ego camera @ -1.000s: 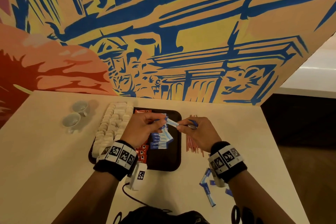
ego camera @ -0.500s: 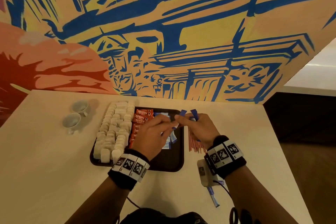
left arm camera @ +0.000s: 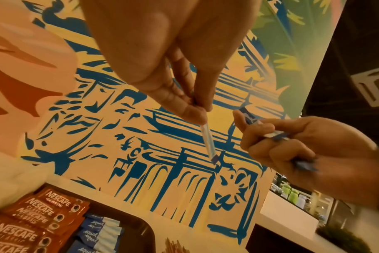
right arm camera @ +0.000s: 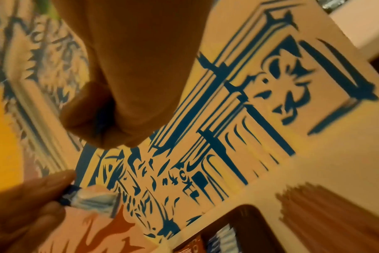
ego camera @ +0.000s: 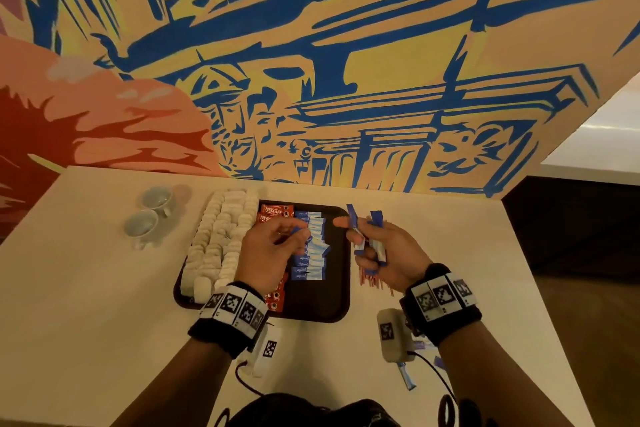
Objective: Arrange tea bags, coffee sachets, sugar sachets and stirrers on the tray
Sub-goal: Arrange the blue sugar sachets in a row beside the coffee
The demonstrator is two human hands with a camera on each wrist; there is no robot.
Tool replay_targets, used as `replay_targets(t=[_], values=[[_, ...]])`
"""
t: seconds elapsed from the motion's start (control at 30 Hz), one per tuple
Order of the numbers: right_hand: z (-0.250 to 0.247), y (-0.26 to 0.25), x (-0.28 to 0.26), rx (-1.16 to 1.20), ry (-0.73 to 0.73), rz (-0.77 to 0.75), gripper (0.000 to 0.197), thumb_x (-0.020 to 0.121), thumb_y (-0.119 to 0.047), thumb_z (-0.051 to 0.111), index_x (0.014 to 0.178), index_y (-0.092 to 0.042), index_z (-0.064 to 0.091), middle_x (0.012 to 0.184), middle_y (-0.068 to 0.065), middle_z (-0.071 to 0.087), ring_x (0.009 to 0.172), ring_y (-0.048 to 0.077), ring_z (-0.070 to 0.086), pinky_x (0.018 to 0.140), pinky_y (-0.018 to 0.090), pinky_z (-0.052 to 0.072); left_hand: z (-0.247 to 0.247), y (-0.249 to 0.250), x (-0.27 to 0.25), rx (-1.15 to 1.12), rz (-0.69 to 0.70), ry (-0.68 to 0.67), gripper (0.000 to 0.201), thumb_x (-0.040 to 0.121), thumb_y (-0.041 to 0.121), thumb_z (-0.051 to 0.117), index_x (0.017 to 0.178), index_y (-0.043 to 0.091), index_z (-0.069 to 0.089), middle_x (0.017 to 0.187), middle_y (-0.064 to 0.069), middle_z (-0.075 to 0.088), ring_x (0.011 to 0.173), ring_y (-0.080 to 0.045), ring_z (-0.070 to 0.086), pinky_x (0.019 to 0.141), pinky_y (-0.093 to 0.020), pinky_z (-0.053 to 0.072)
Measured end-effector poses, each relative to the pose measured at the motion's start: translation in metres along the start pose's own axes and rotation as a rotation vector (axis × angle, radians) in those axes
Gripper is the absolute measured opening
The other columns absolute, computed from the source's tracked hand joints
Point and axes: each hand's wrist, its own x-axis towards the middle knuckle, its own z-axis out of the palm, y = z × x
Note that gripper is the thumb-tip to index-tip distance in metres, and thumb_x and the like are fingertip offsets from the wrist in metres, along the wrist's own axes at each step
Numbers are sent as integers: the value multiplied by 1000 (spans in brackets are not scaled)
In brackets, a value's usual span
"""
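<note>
Change noted since half a second ago: my hands, then touching fingertip to fingertip over the tray's far edge, have drawn apart. The sachet passed between them is now with my left hand alone.

On the table [ego camera: 86,288], far left, two small cups [ego camera: 149,215] stand side by side, mouths up; I cannot tell whether they hold anything.

The dark tray [ego camera: 332,308] comes next. Its left part carries white tea bags [ego camera: 221,239] in packed rows, overhanging the left rim. Beside them runs a column of red coffee sachets [left arm camera: 32,220], overlapping. Right of those lies a column of blue-and-white sugar sachets [ego camera: 313,253], overlapping as well. The tray's right strip is bare.

My left hand [ego camera: 273,250] hovers over the coffee and sugar columns, thumb and forefinger pinching one thin blue sugar stick [left arm camera: 208,142] by its end.

My right hand [ego camera: 388,253], just right of the tray, is clenched round a small bunch of blue sticks [ego camera: 367,236], their ends standing up past my fingers.

Under that hand, red stirrers [ego camera: 372,279] lie in a bundle on the table, off the tray.

A loose blue sachet [ego camera: 406,378] lies near my right forearm.
</note>
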Motion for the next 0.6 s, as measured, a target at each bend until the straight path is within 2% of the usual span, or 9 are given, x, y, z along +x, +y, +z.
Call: replay_targets(t=[0.07,0.13,0.23,0.3,0.37,0.4,0.47,0.5,0.6], values=[[-2,3,-1,108,-79,56,40,105,-28,45,123,0,67,73,0,42,55,10,17,50,24,17,0,2,-2,-14,-6,-5,10,88,10,76,97,13,75,94,-6,76,77,-26,73,81,-49,61],[-4,4,-2,103,-129,60,37,100,-22,51,126,0,67,75,1,42,52,8,25,48,23,19,0,3,-3,-23,-11,-14,11,87,10,76,97,14,75,96,-4,77,80,-23,73,81,-47,62],[-4,6,-1,60,-112,70,43,102,-15,46,140,6,52,72,4,48,50,9,29,45,21,24,-2,2,-4,-18,-5,-40,13,87,10,77,99,16,75,98,-3,76,84,-24,74,82,-44,61],[-4,6,0,-100,-78,51,36,108,-15,42,137,3,54,69,4,54,49,9,32,45,21,26,-4,2,-3,-18,-6,-38,15,87,11,77,101,15,75,97,-4,75,82,-26,74,80,-41,61],[-5,10,5,-419,-24,-4,28,109,-21,44,122,-3,61,70,5,60,50,11,37,48,23,32,-7,0,0,-19,-36,-18,15,86,9,78,100,12,74,94,-7,74,78,-26,74,75,-37,62],[-6,11,7,-610,-8,-48,25,109,-26,47,113,-7,63,73,4,65,53,13,44,53,24,39,-8,-1,1,-7,-57,-13,14,85,9,79,98,11,74,91,-8,73,76,-26,74,72,-36,62],[-9,16,14,-926,2,-129,23,106,-31,53,98,-13,66,81,-4,73,72,12,62,73,27,47,-10,-7,3,28,-108,-32,12,83,8,80,94,9,75,85,-9,74,72,-24,74,66,-31,62],[-10,20,18,-993,10,-150,23,104,-31,56,96,-13,67,84,-7,74,80,5,64,78,24,46,-10,-10,3,29,-143,-53,12,83,7,81,93,7,75,83,-10,75,70,-23,73,65,-29,61],[-9,33,29,-1026,33,-161,22,101,-32,62,99,-11,69,90,-4,71,78,-2,60,71,15,44,-9,-23,1,-50,-280,-119,18,83,0,78,100,-4,72,86,-13,74,66,-17,72,62,-23,60]])
